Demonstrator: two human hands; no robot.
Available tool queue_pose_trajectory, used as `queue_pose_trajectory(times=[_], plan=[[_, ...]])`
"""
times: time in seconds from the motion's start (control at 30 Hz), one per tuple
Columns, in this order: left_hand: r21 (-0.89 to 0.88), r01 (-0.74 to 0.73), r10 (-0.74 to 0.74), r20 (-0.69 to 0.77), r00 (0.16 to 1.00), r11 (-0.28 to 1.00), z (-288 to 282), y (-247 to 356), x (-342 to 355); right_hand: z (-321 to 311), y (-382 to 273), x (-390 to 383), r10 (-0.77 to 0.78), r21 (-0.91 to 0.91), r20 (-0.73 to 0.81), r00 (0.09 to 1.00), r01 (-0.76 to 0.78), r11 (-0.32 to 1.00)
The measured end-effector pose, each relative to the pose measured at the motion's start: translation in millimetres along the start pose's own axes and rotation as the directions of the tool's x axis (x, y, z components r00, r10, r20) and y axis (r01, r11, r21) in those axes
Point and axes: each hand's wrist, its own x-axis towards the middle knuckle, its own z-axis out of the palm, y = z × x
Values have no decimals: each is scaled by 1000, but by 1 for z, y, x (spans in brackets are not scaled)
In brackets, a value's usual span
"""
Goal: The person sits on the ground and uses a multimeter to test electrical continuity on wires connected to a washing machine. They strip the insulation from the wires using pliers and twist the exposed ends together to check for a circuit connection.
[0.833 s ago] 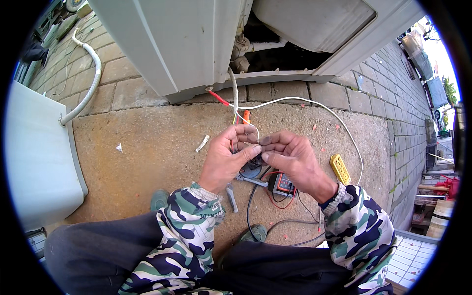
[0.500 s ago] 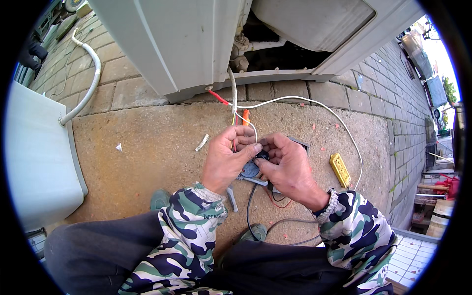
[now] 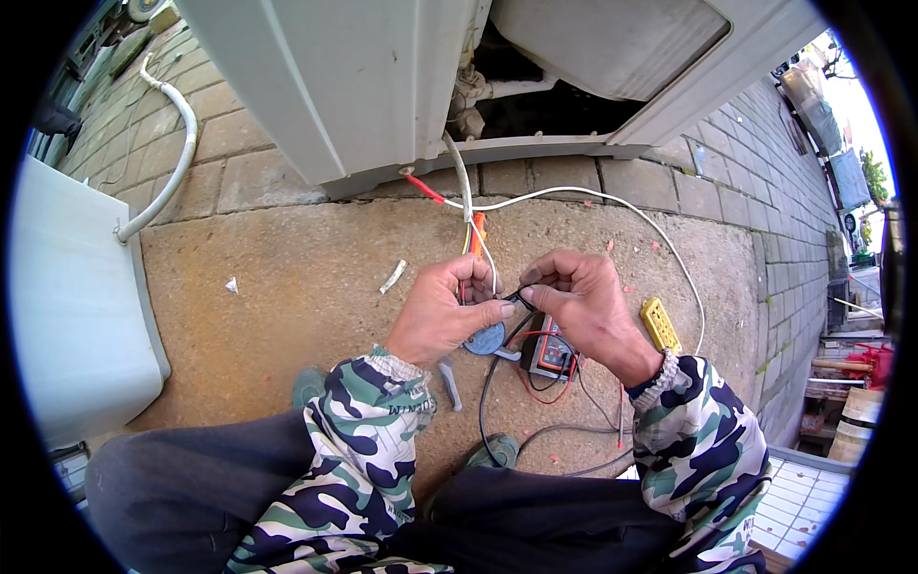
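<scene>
My left hand (image 3: 442, 308) pinches the end of a thin white wire (image 3: 486, 247) that comes down from a grey-sheathed cable (image 3: 460, 177). Opposite it, my right hand (image 3: 595, 308) pinches a thin black strip or wire (image 3: 519, 298), which spans the small gap to the left fingertips. Whether it is tape or wire I cannot tell. Just below the hands are a blue disc-shaped thing (image 3: 485, 339) and a multimeter (image 3: 553, 352) with red and black leads. An orange-handled tool (image 3: 479, 231) lies beyond the left fingers, partly hidden.
A large white metal cabinet (image 3: 344, 86) with an open lower bay stands ahead. A second white appliance (image 3: 81, 306) is at left. A yellow block with holes (image 3: 661, 325), a grey handle (image 3: 449, 385) and a white wire scrap (image 3: 393, 276) lie on the concrete (image 3: 268, 287).
My right hand has moved right, away from the left, drawing the black piece out between them. The multimeter, mostly covered before, now shows beneath. My left hand has barely moved.
</scene>
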Motion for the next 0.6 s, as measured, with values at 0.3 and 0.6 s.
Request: queue_pose_trajectory(times=[0.3, 0.6], plan=[[-8, 58, -58, -2, 998, 998, -3, 12, -7, -18, 0, 8, 66, 85, -56, 996, -61, 995], [90, 60, -60, -3, 998, 994, 7, 14, -8, -30, 6, 15, 63, 56, -89, 994, -58, 997]])
